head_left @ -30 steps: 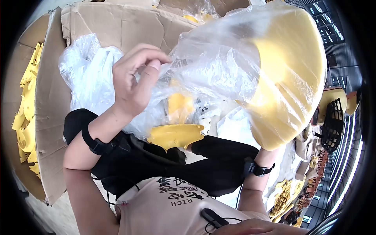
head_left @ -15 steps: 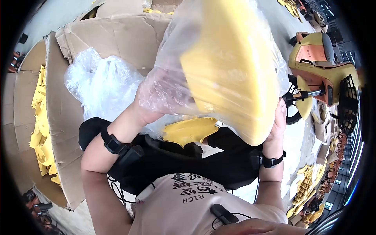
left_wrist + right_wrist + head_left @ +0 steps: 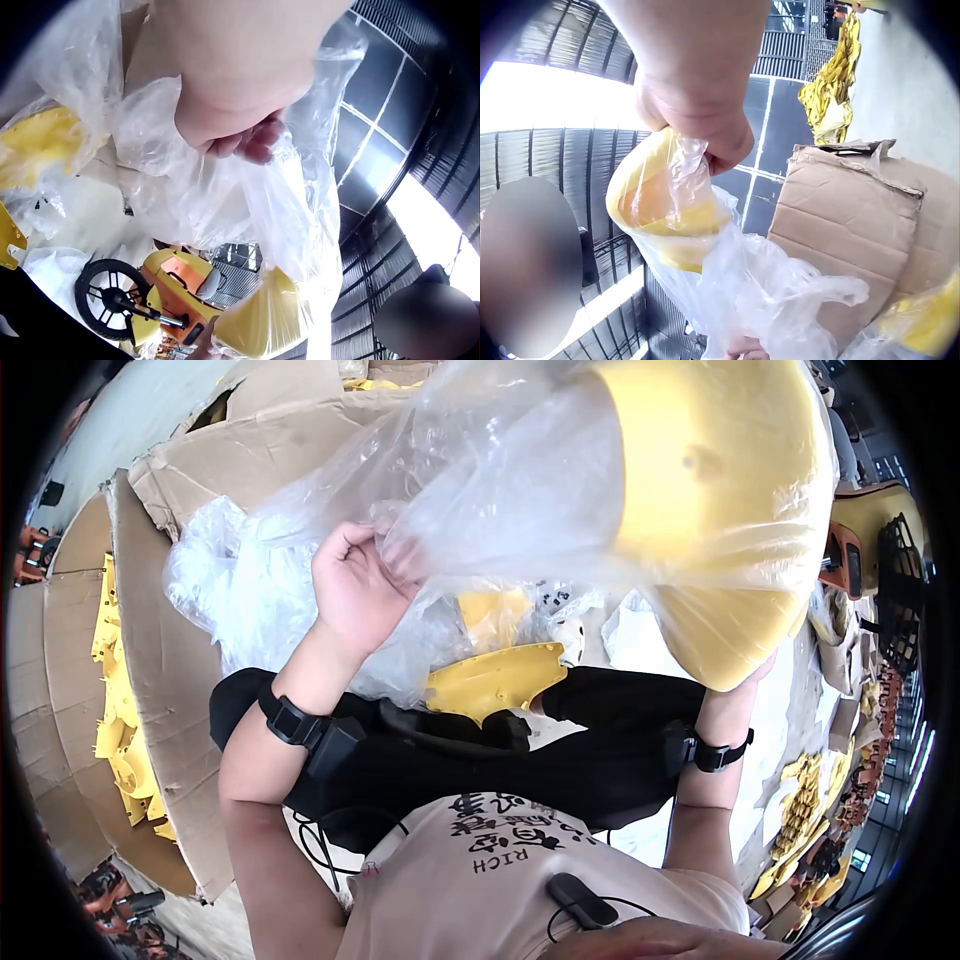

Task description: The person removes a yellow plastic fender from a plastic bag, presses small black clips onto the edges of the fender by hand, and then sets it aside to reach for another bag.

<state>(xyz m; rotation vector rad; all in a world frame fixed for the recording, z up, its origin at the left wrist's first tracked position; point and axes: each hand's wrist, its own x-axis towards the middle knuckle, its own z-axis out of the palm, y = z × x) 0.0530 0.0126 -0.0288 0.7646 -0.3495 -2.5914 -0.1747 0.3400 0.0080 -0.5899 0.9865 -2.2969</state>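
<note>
A large curved yellow plastic panel point(image 3: 720, 480) sits inside a clear plastic bag point(image 3: 510, 500), held up in front of the chest. My left hand point(image 3: 360, 595) grips the loose film at the bag's left end, fingers curled into it. At the panel's lower right end, my right hand point(image 3: 748, 678) is mostly hidden behind it in the head view. The right wrist view shows that right hand point(image 3: 705, 127) with its fingers curled round the bagged panel's edge. Below, a smaller yellow panel point(image 3: 495, 680) lies near the knees.
Crumpled clear plastic point(image 3: 235, 585) is heaped on the left, against a cardboard wall point(image 3: 250, 455). Beside it, a cardboard box point(image 3: 165, 660) has yellow parts point(image 3: 125, 740) behind its wall. A yellow and orange scooter point(image 3: 176, 277) stands beyond the right side.
The bagged panel first swung left and is now back to the right. My left hand went behind the film, then drew back to the left, stretching the bag's loose end.
</note>
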